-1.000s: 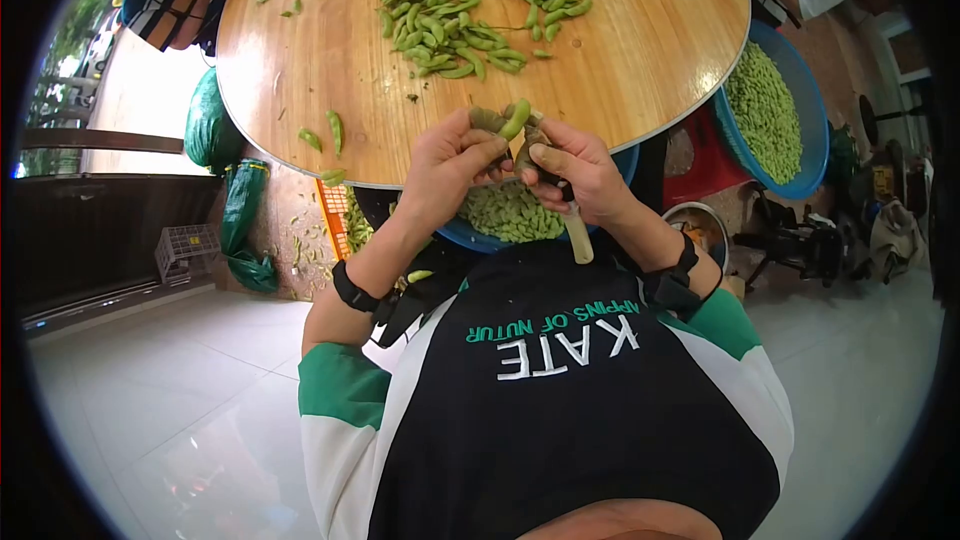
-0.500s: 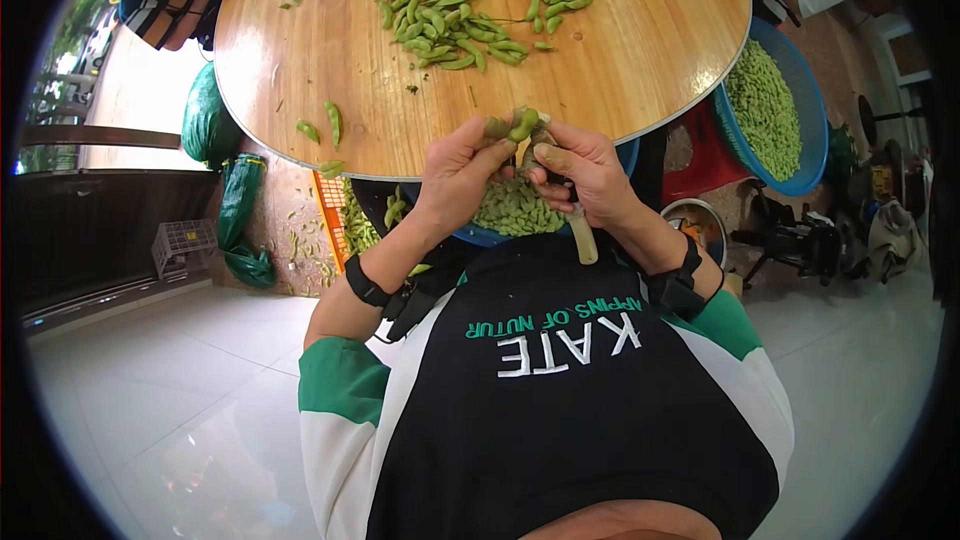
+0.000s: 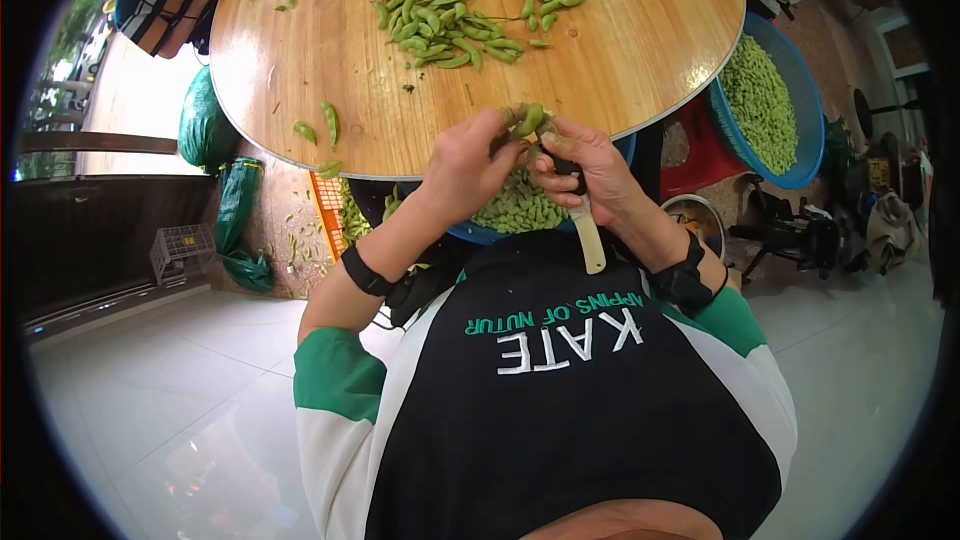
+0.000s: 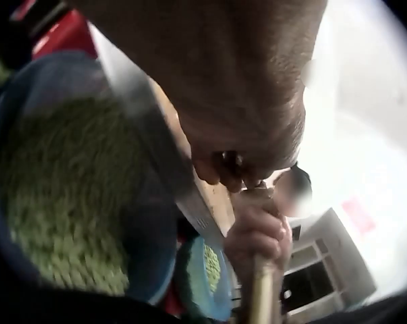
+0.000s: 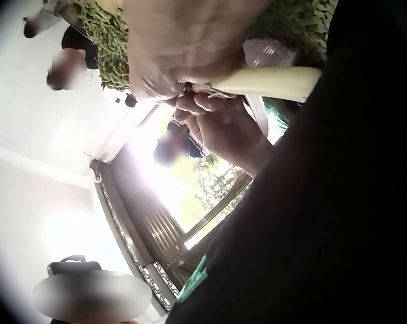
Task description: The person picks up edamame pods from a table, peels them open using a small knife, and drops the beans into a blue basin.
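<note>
At the wooden table's (image 3: 650, 50) near edge, the left hand (image 3: 472, 162), now rolled knuckles-up, pinches a green pod (image 3: 531, 120), apparently mid-work, while the right hand (image 3: 592, 168) grips a pale-handled tool (image 3: 590, 242).

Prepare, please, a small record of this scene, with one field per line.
left hand: pinches a green pod
right hand: grips a pale-handled tool
table: wooden, with a pile of pods
below hands: blue basin of beans, partly hidden
right side: second blue basin, also with beans
left side: green bag, orange crate
</note>
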A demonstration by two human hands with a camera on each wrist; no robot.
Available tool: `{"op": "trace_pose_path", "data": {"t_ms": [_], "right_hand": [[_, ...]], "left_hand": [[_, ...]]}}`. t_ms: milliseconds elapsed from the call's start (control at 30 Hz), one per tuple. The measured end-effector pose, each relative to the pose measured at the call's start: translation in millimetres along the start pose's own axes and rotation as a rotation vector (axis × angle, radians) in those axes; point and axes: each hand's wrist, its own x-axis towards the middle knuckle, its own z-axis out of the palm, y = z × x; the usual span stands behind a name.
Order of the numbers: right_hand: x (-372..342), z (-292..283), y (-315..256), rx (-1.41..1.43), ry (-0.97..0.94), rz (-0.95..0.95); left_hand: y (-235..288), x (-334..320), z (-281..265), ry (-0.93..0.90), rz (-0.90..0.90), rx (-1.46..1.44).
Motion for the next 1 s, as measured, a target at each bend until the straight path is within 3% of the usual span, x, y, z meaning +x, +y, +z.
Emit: {"op": "trace_pose_path", "data": {"t_ms": [67,200,267,300,367,500,600,667,700,767,900,967,1000], "right_hand": [[0,2,0,0.005,-0.011,-0.007],[-3,1,1,0.029,-0.017,0.008],[-5,-1,2,0.027,-0.075,-0.024],[-6,2,0,0.028,-0.075,-0.025],[-11,9,-4,0.087,-0.088,-0.002],[-10,10,-4,0.152,-0.073,0.001],[-10,8,-6,0.164,-0.089,0.005],[-14,7,-4,0.07,-0.067,-0.011],[-14,2,-2,0.073,-0.065,-0.008],[-12,-8,3,-0.079,-0.053,-0.083],[-18,-1,2,-0.264,0.054,-0.149],[-19,-2,1,-0.684,0.215,-0.347],[-17,-2,3,-0.682,0.22,-0.342]], "left_hand": [[9,1,0,0.181,0.411,0.388],[15,-5,0,0.161,0.337,0.374],[16,-7,1,0.064,0.04,0.018],[16,-7,3,0.062,0.041,0.019],[17,-4,8,0.236,0.505,0.506],[17,3,8,0.262,0.567,0.654],[17,-1,7,0.253,0.529,0.605],[14,-4,5,0.061,0.068,-0.022],[20,-5,3,0.06,0.064,-0.024],[38,-4,-5,-0.073,-0.426,-0.473],[32,-8,-2,-0.107,-0.328,-0.346],[29,-10,1,-0.13,-0.348,-0.352],[29,-12,2,-0.133,-0.354,-0.356]]}}
